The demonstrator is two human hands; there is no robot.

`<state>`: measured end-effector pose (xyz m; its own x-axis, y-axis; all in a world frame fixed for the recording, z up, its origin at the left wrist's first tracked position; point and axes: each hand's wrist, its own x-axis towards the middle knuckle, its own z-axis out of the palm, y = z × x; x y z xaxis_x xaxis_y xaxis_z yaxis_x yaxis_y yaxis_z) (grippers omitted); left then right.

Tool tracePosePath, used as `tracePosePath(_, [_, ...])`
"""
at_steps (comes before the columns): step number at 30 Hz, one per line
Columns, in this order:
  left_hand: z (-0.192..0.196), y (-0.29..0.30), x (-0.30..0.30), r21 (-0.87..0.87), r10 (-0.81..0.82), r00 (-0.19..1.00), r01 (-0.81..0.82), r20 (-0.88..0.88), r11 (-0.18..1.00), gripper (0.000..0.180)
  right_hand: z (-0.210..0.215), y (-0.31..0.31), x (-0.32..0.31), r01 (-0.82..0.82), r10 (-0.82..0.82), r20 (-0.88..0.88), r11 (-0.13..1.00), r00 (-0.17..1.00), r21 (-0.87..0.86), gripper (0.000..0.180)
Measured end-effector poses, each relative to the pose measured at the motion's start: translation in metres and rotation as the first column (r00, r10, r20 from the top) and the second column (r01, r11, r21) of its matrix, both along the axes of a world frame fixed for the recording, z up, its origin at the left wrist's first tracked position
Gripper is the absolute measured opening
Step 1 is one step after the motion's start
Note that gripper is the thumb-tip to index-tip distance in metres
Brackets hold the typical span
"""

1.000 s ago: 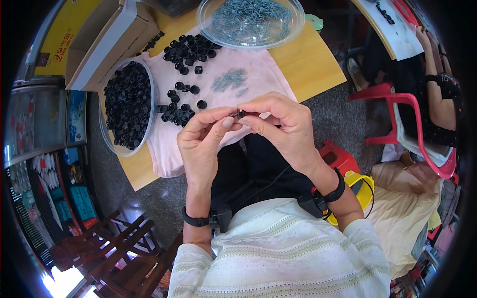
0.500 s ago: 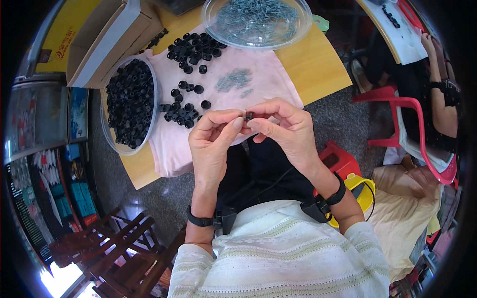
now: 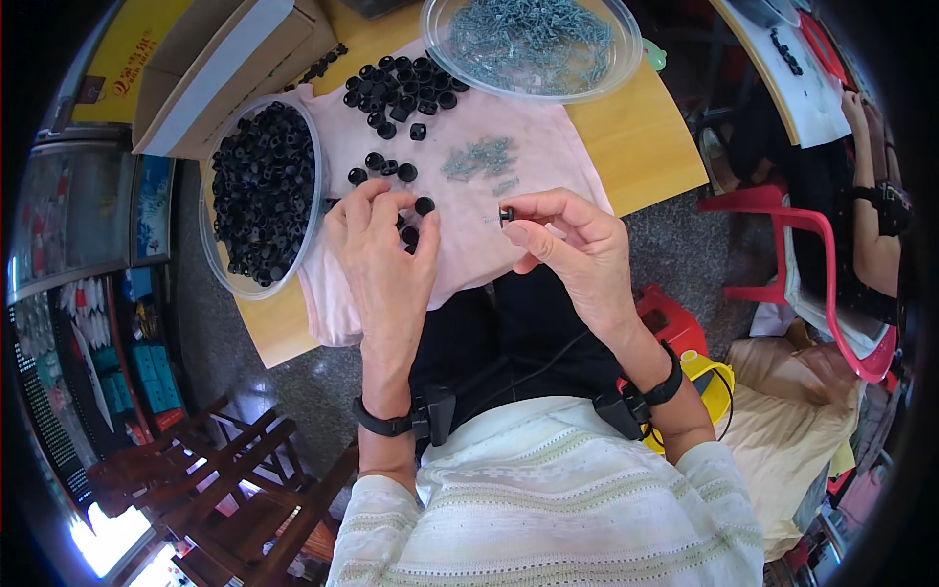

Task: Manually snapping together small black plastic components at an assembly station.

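Observation:
My left hand (image 3: 384,256) is over the pink cloth, its thumb and fingers apart around a round black plastic cap (image 3: 424,205) on the cloth. Whether the fingertips touch that cap I cannot tell. Partly under this hand lie more black caps (image 3: 409,235). My right hand (image 3: 572,240) pinches a small black cap (image 3: 506,216) between thumb and forefinger, and a thin metal screw (image 3: 491,221) sticks out of it to the left. Beyond the hands, a small heap of screws (image 3: 479,158) lies on the pink cloth (image 3: 469,262).
A clear tub (image 3: 320,186) of black parts stands left, a clear bowl (image 3: 636,49) of screws at the far side. Loose black caps (image 3: 396,90) and a cardboard box (image 3: 220,73) are far left. At right, a person's arm (image 3: 873,220) shows beside a red chair (image 3: 827,254).
My hands were together at one small part. My left hand has come away leftward to the loose caps and spread its fingers; my right hand keeps the cap with the screw.

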<state>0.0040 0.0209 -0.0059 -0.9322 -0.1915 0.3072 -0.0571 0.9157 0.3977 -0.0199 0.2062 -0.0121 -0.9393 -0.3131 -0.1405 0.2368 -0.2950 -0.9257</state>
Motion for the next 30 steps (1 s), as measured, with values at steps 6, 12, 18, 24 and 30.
tracePosePath(6, [0.007, 0.01, 0.004, 0.222, -0.126, 0.987, 0.146, -0.105, 0.964, 0.022, 0.002, -0.004, 0.004, 0.013, -0.001, -0.18, 0.998, 0.984, 0.062, 0.02])
tracePosePath(12, [0.003, 0.02, 0.017, 0.848, -0.18, 0.955, 0.294, -0.238, 0.44, 0.022, 0.008, -0.002, 0.006, 0.085, 0.087, -0.653, 0.97, 0.753, 0.227, 0.021])
tracePosePath(18, [0.008, 0.023, 0.027, 0.927, -0.206, 0.947, 0.293, -0.247, 0.235, 0.029, 0.013, 0.002, 0.019, 0.048, 0.016, -0.481, 0.992, 0.877, 0.12, 0.02])
tracePosePath(24, [0.015, 0.023, 0.033, 0.931, -0.198, 0.954, 0.269, -0.223, 0.247, 0.024, 0.01, 0.004, 0.024, 0.01, -0.004, -0.405, 1.0, 0.915, 0.012, 0.02])
tracePosePath(30, [0.013, 0.016, 0.035, 0.964, -0.208, 0.961, 0.216, -0.182, 0.156, 0.023, 0.009, 0.004, 0.028, -0.04, 0.037, -0.333, 0.999, 0.942, -0.002, 0.021])
